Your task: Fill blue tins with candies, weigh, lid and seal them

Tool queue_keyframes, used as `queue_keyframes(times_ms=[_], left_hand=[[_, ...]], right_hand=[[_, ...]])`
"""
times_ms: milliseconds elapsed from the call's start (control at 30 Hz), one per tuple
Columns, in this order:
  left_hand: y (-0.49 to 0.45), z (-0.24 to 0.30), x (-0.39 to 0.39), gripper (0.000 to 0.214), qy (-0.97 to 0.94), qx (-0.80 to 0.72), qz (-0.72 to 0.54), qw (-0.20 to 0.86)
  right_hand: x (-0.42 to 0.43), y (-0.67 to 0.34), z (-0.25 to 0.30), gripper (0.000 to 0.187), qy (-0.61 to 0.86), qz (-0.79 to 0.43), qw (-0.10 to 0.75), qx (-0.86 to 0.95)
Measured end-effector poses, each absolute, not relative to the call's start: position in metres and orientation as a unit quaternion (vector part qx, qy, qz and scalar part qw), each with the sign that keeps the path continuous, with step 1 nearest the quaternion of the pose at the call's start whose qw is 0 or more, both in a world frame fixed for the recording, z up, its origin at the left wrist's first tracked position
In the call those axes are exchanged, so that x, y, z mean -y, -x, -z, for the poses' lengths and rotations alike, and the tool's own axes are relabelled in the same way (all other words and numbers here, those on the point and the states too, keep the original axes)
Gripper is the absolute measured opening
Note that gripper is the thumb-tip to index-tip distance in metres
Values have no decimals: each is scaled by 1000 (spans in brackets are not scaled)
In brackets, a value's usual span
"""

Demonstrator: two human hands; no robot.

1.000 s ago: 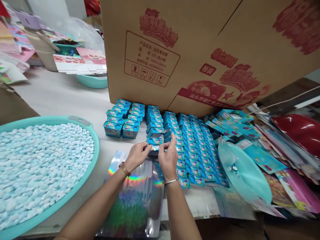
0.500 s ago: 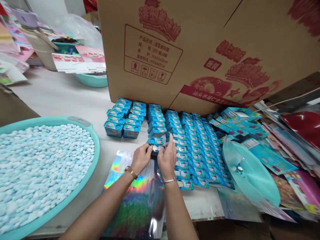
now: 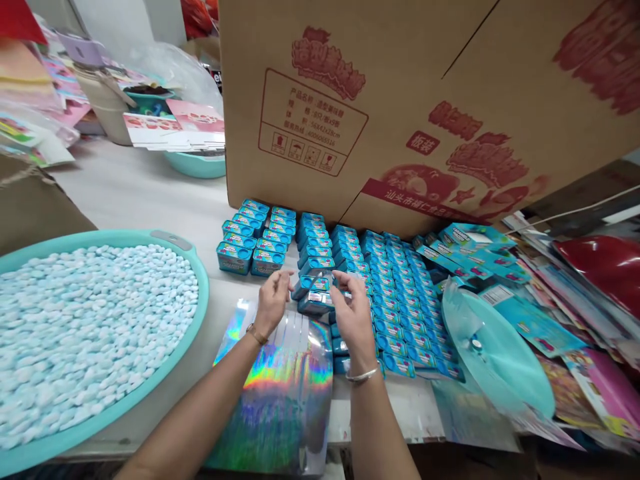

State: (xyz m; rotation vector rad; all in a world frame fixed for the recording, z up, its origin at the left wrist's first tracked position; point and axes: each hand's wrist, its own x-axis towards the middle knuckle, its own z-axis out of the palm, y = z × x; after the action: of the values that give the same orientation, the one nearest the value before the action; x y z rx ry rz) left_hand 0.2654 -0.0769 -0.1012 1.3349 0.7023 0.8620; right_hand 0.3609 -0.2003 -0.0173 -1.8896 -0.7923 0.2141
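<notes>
My left hand point(image 3: 273, 303) is just left of a short row of blue candy tins point(image 3: 316, 252), its fingertips drawn together; whether anything small is between them I cannot make out. On the other side of that row, my right hand point(image 3: 356, 317) has its thumb and forefinger a little apart beside the nearest tins. Between the hands, a blue tin point(image 3: 316, 303) stands at the near end of the row, its dark front facing me. A shiny rainbow-coloured holographic sheet point(image 3: 277, 393) lies flat below my hands.
On the left a big turquoise tub point(image 3: 203, 287) holds pale blue and white candies point(image 3: 95, 333). Two short rows of tins point(image 3: 253, 240) stand beyond my left hand. Packed tins point(image 3: 395, 300) fill the right side, next to a turquoise basin point(image 3: 520, 353). A large carton point(image 3: 400, 60) stands behind.
My hands have moved apart from the nearest tin, which both were around before. The left went left and the right went right. The view has shifted slightly.
</notes>
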Motion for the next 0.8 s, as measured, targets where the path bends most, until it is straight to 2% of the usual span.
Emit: queue_keyframes(times_ms=[100,167,233,333,467,533,667,800], left_hand=[[-265,100,71,78,-550,-257,-342,717],[-264,101,70,85,-568,-235,-329,717],[-263,102,72,80,-591,-226,-327,702],[-263,100,75,59,-616,-248,-318,677],[-265,95,73,41,-634,-285,-343,631],[-266,94,72,40,-652,-285,-347,611],[-270,97,74,40,-725,-309,-334,518],[-275,102,77,40,-782,-337,-312,423]], right_hand=[[193,-359,15,31,760,-160,551,306],[187,-359,19,32,746,-189,569,291],[182,-360,26,33,739,-211,577,276],[175,-362,37,32,742,-210,577,270],[166,-364,48,27,761,-138,571,275],[163,-364,52,22,796,-65,528,288],[160,-367,57,18,862,72,379,328],[159,-370,62,16,891,108,303,321]])
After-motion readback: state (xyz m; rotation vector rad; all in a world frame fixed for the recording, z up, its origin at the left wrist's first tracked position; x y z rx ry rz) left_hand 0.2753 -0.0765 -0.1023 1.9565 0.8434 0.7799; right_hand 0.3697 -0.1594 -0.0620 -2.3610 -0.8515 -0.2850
